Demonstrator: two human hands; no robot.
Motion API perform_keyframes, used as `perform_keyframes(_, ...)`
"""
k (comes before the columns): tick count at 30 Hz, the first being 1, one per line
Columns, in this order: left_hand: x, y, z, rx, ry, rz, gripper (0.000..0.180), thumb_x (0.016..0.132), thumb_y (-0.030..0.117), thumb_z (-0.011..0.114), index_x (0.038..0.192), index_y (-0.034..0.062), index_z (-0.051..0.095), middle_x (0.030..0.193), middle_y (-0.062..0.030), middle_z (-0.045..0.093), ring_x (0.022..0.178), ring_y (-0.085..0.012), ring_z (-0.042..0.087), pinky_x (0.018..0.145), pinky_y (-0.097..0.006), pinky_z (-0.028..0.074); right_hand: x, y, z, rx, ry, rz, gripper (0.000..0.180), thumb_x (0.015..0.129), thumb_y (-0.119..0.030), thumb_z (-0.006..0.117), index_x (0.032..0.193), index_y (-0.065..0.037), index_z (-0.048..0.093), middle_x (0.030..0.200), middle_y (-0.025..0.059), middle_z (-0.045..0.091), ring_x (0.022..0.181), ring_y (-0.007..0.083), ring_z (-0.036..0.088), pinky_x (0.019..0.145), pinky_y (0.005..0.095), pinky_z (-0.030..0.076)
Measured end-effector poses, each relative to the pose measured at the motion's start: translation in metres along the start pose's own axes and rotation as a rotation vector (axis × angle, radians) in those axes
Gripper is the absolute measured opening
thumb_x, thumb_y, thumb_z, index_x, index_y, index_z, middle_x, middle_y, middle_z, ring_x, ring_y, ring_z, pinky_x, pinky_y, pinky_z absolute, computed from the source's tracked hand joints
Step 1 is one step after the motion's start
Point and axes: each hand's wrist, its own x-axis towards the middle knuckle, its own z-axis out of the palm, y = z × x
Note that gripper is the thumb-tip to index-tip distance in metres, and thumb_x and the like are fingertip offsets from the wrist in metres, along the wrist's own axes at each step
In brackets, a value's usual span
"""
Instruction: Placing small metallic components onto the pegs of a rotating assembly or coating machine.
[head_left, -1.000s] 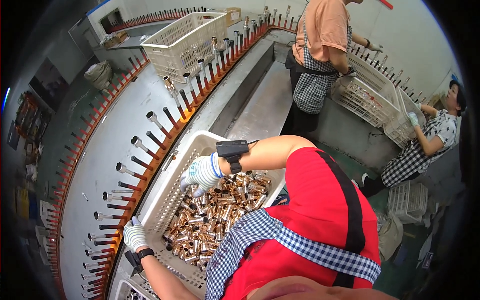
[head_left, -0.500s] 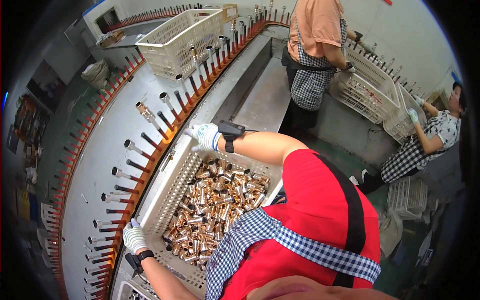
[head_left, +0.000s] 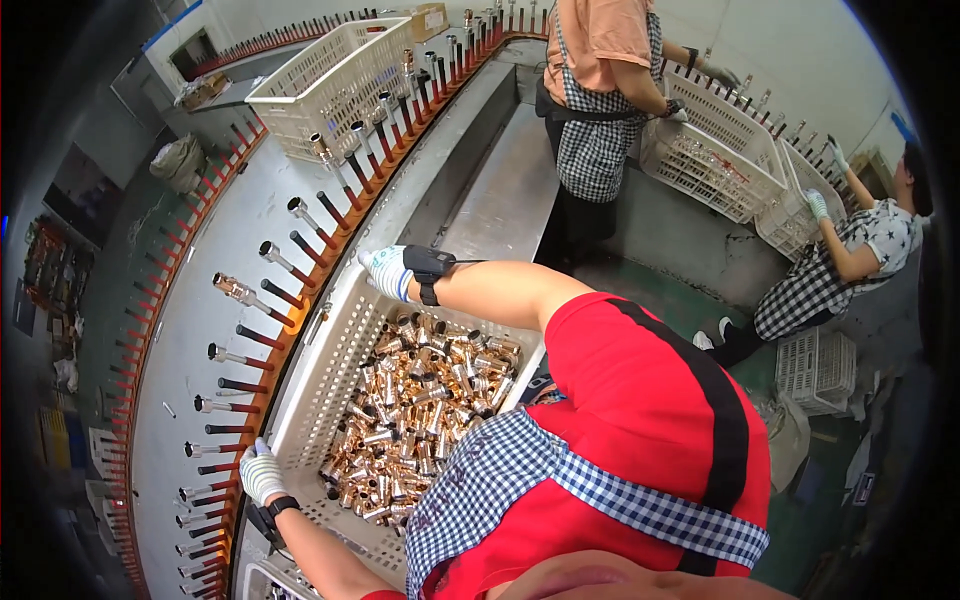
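Note:
A white perforated plastic crate (head_left: pixel 312 385) sits in front of me, partly filled with shiny copper-coloured and silvery metal fittings (head_left: pixel 420 410). My left hand (head_left: pixel 262 473), in a striped knit glove, grips the crate's left rim beside the conveyor. At the far corner of the crate, my right hand (head_left: pixel 388 272) in a matching glove grips the rim, its fingertips partly hidden. Dark boxes are strapped to both wrists. Along the conveyor (head_left: pixel 275 350), silvery fittings sit on some of the red-and-black pegs, and a copper-coloured fitting (head_left: pixel 238 290) tops one of them.
Another white crate (head_left: pixel 335 85) stands on the grey table inside the conveyor loop. A co-worker in an orange shirt (head_left: pixel 610 90) and another in a starred shirt (head_left: pixel 860 245) work beside crates at the far right. Stacked crates (head_left: pixel 815 370) rest on the green floor.
The pegs and their fittings have moved along the conveyor toward the lower left. My view has shifted slightly. Both hands stay at the crate. The starred-shirt co-worker has raised a hand.

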Motion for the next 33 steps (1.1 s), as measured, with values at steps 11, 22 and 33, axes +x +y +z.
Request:
perform_keyframes(11, 0.015, 0.037, -0.015, 0.102, 0.033, -0.009, 0.057, 0.095, 0.052, 0.043, 0.117, 0.0076, 0.070, 0.116, -0.0233, 0.067, 0.109, -0.0401, 0.063, 0.095, -0.049, 0.050, 0.051, 0.054, 0.066, -0.158, 0.078, -0.023, 0.039, 0.103, -0.019, 0.036, 0.099, -0.004, 0.071, 0.097, 0.0161, 0.073, 0.088, 0.0333, 0.071, 0.079, 0.0427, 0.056)
perform_keyframes(22, 0.025, 0.007, 0.023, -0.248, 0.259, 0.074, 0.039, 0.096, 0.035, 0.054, 0.120, 0.0063, 0.067, 0.111, -0.0210, 0.070, 0.101, -0.0354, 0.068, 0.088, -0.044, 0.053, 0.040, 0.020, 0.045, -0.203, 0.081, 0.026, 0.046, 0.105, -0.023, 0.032, 0.096, 0.000, 0.071, 0.087, 0.0186, 0.072, 0.085, 0.0342, 0.070, 0.078, 0.0443, 0.054)
perform_keyframes(33, 0.175, -0.022, -0.040, -0.908, 0.617, 0.043, 0.039, 0.095, 0.022, 0.063, 0.125, -0.0004, 0.055, 0.108, -0.0172, 0.068, 0.100, -0.0302, 0.066, 0.088, -0.044, 0.051, 0.029, -0.021, 0.042, -0.130, 0.098, 0.045, 0.045, 0.105, -0.023, 0.033, 0.103, 0.001, 0.070, 0.097, 0.0192, 0.072, 0.090, 0.0371, 0.070, 0.080, 0.0461, 0.054)
